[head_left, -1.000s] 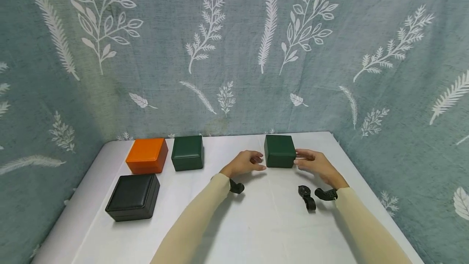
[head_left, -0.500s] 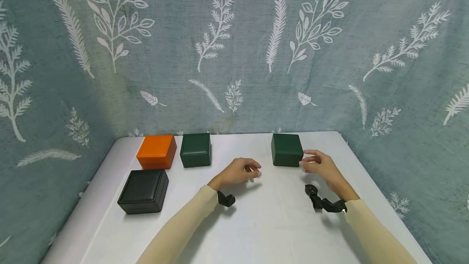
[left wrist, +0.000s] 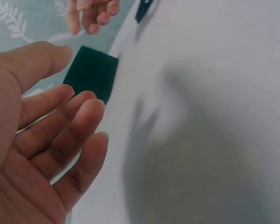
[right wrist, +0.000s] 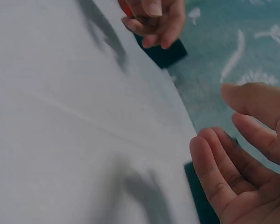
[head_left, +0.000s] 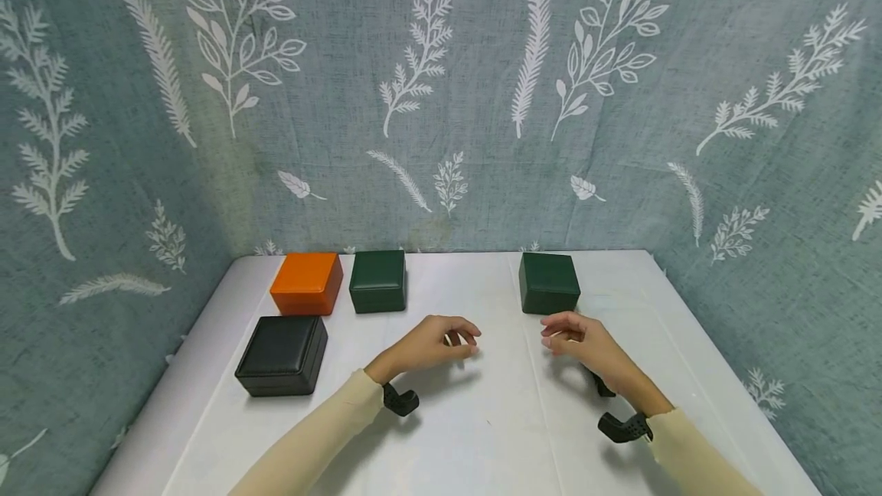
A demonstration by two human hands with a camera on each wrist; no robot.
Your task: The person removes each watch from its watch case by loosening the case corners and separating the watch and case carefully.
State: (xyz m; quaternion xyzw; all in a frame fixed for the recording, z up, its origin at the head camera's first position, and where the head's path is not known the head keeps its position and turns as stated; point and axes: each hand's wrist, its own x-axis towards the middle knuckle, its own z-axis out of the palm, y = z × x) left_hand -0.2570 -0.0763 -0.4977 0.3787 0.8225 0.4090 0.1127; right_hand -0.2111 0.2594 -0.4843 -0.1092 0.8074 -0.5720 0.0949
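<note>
My left hand [head_left: 429, 344] hovers over the white table with loosely bent fingers and holds nothing. To its right, my right hand [head_left: 591, 349] is also empty, its fingers loosely curved just in front of a green box [head_left: 549, 284]. That box is closed, with a smooth lid. Behind the right hand, a black wristwatch [head_left: 599, 383] lies mostly hidden on the table. In the left wrist view, the green box [left wrist: 92, 72] shows beyond my left fingers. The right wrist view catches part of the same box [right wrist: 200, 196] below my right fingers.
On the left are an orange box [head_left: 306, 283], a second green box [head_left: 378, 282] and a black box [head_left: 282, 356], all closed. A patterned grey-green cloth [head_left: 441, 98] rises behind and beside the white table [head_left: 475, 442].
My right hand has left the right green box's side and come nearer, now covering most of the watch. My left hand has drawn away leftward and nearer. The boxes keep their places.
</note>
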